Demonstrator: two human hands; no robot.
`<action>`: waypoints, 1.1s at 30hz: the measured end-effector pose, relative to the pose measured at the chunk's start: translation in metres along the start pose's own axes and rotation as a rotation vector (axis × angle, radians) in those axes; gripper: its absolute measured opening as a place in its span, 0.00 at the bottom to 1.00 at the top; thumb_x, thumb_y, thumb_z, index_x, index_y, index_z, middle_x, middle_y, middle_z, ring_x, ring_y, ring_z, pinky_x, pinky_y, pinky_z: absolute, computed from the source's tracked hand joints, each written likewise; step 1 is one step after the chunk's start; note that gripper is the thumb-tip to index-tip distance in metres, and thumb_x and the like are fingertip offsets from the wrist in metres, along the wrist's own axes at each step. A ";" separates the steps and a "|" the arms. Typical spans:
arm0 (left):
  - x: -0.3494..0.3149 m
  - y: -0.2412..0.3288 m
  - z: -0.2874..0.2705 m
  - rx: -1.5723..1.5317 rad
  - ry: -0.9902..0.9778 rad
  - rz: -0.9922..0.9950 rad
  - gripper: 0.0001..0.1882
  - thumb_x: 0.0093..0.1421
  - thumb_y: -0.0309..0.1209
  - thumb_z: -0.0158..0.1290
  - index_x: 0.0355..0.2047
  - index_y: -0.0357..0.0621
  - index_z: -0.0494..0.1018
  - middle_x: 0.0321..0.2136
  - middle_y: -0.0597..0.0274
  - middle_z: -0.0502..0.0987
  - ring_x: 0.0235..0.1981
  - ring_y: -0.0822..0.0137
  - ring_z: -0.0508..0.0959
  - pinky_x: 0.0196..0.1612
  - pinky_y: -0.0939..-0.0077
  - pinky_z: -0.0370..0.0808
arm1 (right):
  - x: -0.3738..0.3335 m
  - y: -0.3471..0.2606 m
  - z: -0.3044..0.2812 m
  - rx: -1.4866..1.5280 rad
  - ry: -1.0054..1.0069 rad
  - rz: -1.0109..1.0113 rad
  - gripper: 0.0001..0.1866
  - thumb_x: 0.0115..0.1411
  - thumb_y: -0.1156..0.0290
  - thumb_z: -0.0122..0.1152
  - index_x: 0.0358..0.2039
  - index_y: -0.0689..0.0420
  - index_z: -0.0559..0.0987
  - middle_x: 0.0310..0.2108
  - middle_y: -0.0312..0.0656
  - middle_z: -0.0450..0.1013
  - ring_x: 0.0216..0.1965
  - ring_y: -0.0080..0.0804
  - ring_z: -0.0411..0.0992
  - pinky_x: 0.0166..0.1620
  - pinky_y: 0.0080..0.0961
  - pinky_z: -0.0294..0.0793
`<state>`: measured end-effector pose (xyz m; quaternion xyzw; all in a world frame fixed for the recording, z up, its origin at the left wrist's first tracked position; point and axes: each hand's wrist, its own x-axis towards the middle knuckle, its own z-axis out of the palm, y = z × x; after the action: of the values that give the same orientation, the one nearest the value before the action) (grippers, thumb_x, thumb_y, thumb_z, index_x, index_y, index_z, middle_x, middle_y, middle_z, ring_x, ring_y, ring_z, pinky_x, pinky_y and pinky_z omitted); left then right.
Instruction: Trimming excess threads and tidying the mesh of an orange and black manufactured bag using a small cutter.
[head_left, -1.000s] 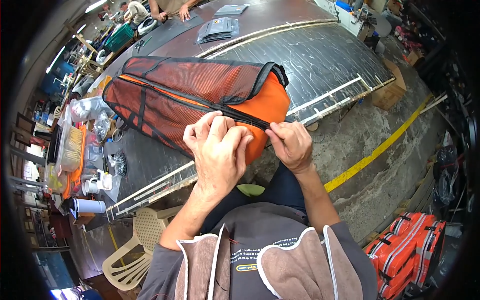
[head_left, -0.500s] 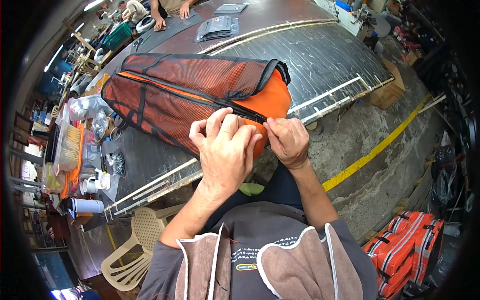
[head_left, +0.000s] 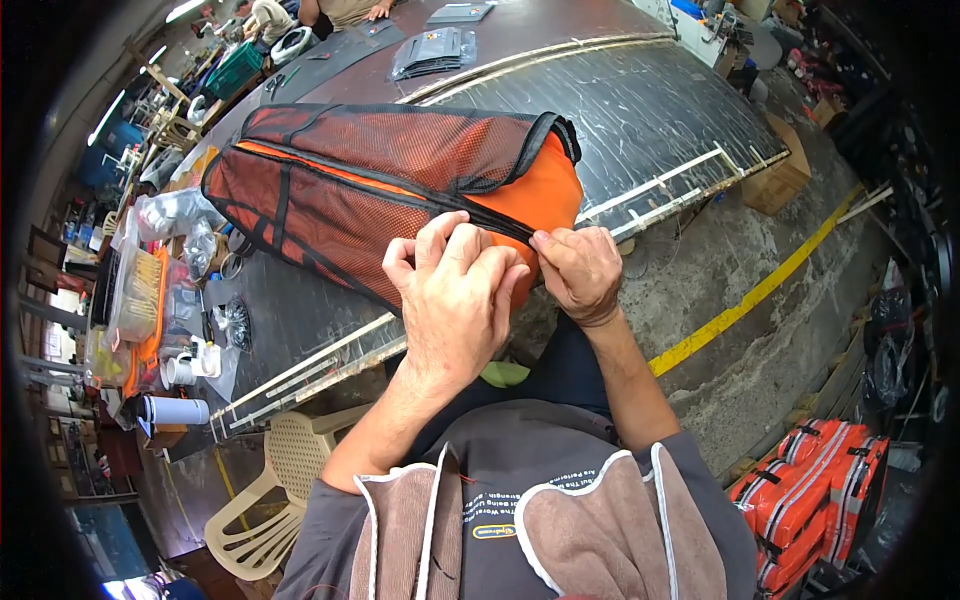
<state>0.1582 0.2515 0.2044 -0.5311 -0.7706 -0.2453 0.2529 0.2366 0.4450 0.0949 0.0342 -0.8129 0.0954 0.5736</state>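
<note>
A large black mesh bag [head_left: 360, 190] with an orange filling or lining lies lengthwise on the dark table, its near end at my hands. A black zipper strip [head_left: 490, 217] runs along its top toward me, and smooth orange fabric [head_left: 548, 190] shows at that end. My left hand [head_left: 450, 290] is closed at the strip, fingers curled over the bag's edge. Just to its right, my right hand [head_left: 582, 275] pinches the end of the same black strip between thumb and forefinger. Whether a zipper slider sits under the fingertips is hidden.
The table [head_left: 600, 120] carries flat grey packages [head_left: 435, 52] at the back. Clear plastic bins [head_left: 140, 290] and a white cylinder [head_left: 175, 411] stand at left. A beige plastic chair [head_left: 285, 480] is near my left; orange bags [head_left: 810, 500] lie lower right. Another person's hand [head_left: 380, 10] rests far back.
My right hand has shifted very slightly right, still pinching the strip. The left hand and bag are almost unmoved. At the back, the other person's hands have drawn away toward the upper edge.
</note>
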 end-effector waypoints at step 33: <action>0.004 -0.046 -0.028 -0.826 0.261 0.035 0.06 0.58 0.24 0.68 0.30 0.44 0.80 0.34 0.54 0.80 0.39 0.49 0.80 0.45 0.57 0.77 | 0.084 -0.042 0.012 0.376 0.126 0.505 0.17 0.67 0.84 0.72 0.54 0.59 0.82 0.46 0.36 0.75 0.38 0.23 0.68 0.45 0.24 0.72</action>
<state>0.1173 0.2220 0.2233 -0.5654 -0.5600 -0.5938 0.1187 0.2039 0.4059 0.1750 -0.0692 -0.7267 0.3855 0.5644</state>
